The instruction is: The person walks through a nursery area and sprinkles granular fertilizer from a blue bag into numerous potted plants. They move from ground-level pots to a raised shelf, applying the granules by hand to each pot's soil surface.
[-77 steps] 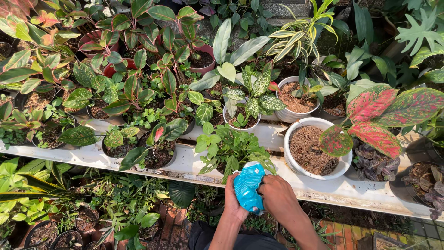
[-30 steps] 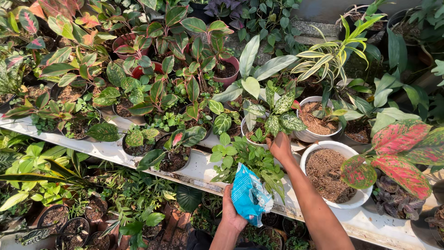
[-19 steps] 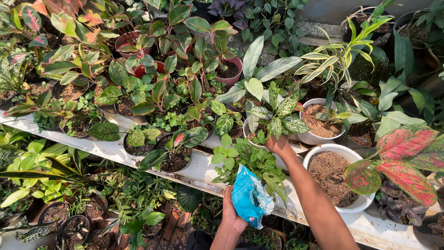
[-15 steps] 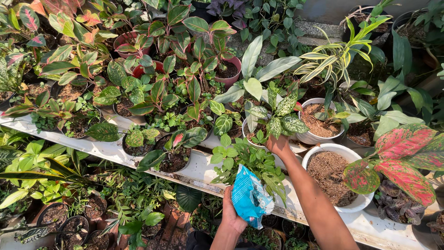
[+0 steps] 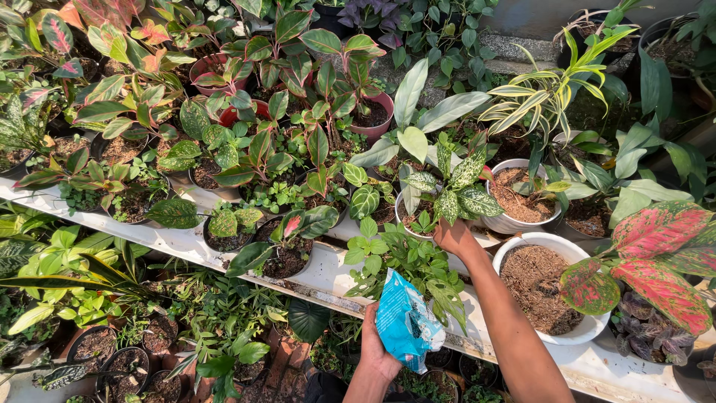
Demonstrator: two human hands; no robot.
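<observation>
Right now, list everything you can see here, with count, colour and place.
Packet: one, blue, low centre, held upright.
White pots: three; a large one right of centre, two smaller behind it.
Red pots: a few among the back plants.
Potted plants: many, green, pink-edged and spotted, filling the shelf.
Pink-red leaf plant: one, far right.
Shelf: white, running across from left to lower right.
Left hand: grips the packet.
Right hand: reaches into the spotted-leaf plant's pot.
</observation>
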